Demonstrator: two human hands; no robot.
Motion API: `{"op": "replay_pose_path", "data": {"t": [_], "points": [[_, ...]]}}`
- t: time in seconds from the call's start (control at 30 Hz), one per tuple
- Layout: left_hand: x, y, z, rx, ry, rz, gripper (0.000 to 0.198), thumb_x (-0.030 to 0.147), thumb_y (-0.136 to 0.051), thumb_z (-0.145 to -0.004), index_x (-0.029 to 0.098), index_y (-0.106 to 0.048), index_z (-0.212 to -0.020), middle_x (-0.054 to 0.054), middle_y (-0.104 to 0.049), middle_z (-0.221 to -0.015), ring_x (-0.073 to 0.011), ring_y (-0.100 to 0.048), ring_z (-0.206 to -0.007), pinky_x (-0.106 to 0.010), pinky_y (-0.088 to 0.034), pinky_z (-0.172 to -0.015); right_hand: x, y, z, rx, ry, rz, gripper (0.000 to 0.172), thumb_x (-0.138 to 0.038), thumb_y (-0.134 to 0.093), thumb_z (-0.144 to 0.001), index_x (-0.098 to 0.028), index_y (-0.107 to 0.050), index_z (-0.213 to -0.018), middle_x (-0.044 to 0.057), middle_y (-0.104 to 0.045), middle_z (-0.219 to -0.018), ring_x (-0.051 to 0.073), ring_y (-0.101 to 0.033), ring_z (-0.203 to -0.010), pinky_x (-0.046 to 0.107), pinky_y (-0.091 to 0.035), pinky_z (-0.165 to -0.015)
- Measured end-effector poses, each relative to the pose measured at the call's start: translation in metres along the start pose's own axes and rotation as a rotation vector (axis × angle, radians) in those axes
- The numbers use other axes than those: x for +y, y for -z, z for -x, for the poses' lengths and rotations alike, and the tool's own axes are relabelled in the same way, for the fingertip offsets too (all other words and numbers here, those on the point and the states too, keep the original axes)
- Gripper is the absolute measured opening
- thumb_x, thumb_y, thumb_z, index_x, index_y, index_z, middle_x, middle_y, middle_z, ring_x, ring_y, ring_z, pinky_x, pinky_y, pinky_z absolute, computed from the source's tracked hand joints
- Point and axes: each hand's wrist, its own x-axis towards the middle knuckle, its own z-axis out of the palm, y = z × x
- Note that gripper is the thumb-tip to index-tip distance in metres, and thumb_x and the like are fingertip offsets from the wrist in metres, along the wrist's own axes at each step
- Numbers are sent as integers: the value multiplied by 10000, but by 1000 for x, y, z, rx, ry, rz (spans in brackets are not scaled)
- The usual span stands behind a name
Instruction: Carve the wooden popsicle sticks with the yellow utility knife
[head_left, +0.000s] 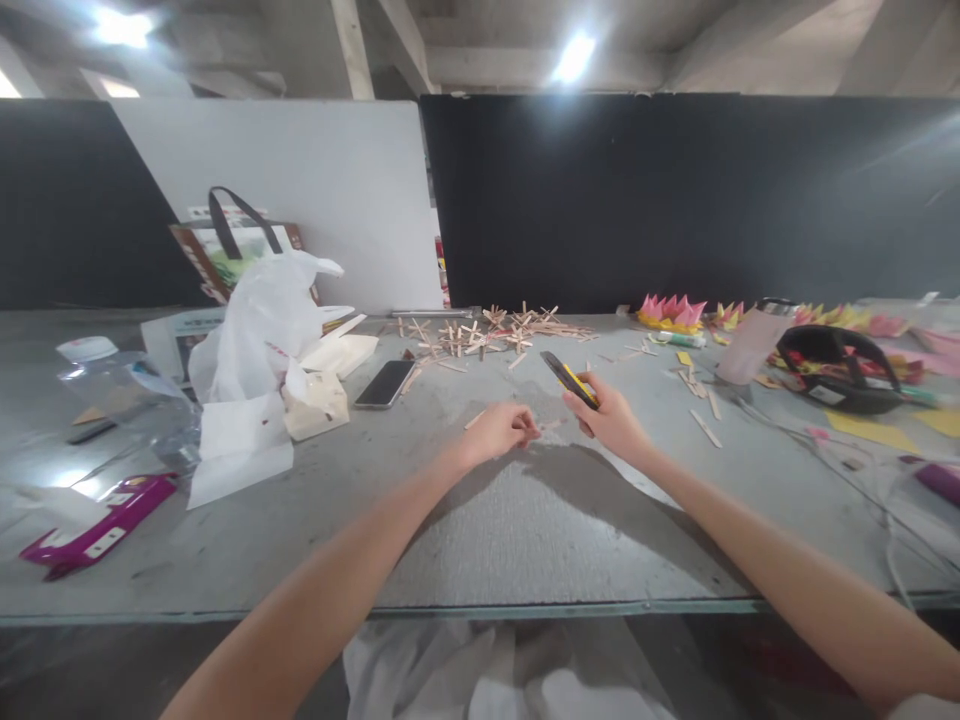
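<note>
My right hand (pixel 613 418) is wrapped round a black and yellow utility knife (pixel 562 374), which points up and to the left above the table. Just left of it, my left hand (pixel 501 432) is closed, thumb and fingers pinched on a thin wooden stick (pixel 553 425). One end of the stick sticks out towards the knife; the fingers hide the part they grip. Farther back lies a loose pile of short wooden sticks (pixel 480 340), some of them crossed. More flat sticks (pixel 706 429) lie to the right of my right hand.
At left are a phone (pixel 385 384), a white plastic bag (pixel 259 320), a clear bottle (pixel 112 375) and a purple object (pixel 112 525). Pink paper flowers (pixel 671 312), a pinkish bottle (pixel 752 345), a black strap-like item (pixel 836 370) and a cable (pixel 810 445) occupy the right.
</note>
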Motion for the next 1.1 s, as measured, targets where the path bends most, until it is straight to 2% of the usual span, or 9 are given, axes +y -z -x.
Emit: {"op": "replay_pose_path", "data": {"t": [0.07,0.2,0.3,0.37,0.47,0.6,0.7,0.93,1.1], "points": [[-4,3,-2,-18,-36,-103,169,320,-692,-887,178,-738,-807,-27,-749,-730,-159,-648,-675,-260,-429,-652,-4,6,-1,-102,5,-40,483,-679,-520,-996,-233,-571,-1174,-99,-495,-540,146,-504,-442,262,-410,-498],[-9,5,-5,-11,-86,-212,180,230,-642,-909,188,-798,-830,-49,-793,-837,-192,-700,-807,-284,-451,-752,-14,25,-1,-279,14,82,418,-631,-514,-1028,-228,-602,-1095,-50,-615,-584,165,-634,-516,270,-478,-583],[-8,5,-5,-1,-95,-268,188,250,-645,-926,192,-807,-850,-58,-794,-892,-200,-694,-840,-289,-441,-756,-19,42,-2,-358,44,192,399,-594,-498,-1047,-223,-639,-1091,-32,-639,-594,160,-612,-511,272,-457,-587],[-6,5,-4,-4,-82,-273,172,274,-662,-926,192,-798,-861,-56,-784,-895,-196,-684,-829,-288,-434,-741,-20,51,-3,-336,109,352,409,-574,-502,-1050,-222,-700,-1113,-12,-661,-630,147,-543,-502,274,-403,-564],[-4,7,-2,-38,-51,-224,128,275,-685,-908,191,-781,-891,-44,-769,-856,-185,-671,-786,-281,-436,-719,-21,59,-4,-330,216,502,420,-570,-532,-1036,-246,-788,-1113,24,-740,-787,150,-522,-583,283,-368,-583],[-4,8,-2,-47,-40,-218,143,304,-691,-912,201,-784,-878,-48,-773,-836,-185,-673,-777,-279,-443,-719,-27,60,-3,-386,185,698,462,-611,-550,-1023,-263,-849,-971,15,-676,-652,151,-454,-553,298,-315,-576],[-4,9,-3,-48,-36,-231,162,323,-686,-915,214,-799,-878,-51,-785,-839,-187,-679,-784,-280,-446,-720,-31,57,-1,-434,179,812,471,-592,-543,-1032,-255,-862,-952,34,-690,-646,156,-474,-553,310,-293,-586],[-6,5,-4,-16,-47,-265,208,279,-634,-897,208,-830,-894,-67,-794,-848,-199,-683,-753,-302,-445,-697,-23,51,-1,-434,219,896,458,-569,-517,-1051,-276,-859,-964,50,-737,-700,171,-547,-577,313,-285,-594],[-6,2,-5,-2,-50,-247,202,266,-635,-894,194,-823,-882,-68,-789,-825,-197,-682,-742,-296,-435,-689,-14,50,-2,-418,266,871,471,-579,-503,-1053,-280,-846,-930,37,-699,-644,162,-515,-529,313,-278,-577]]}}
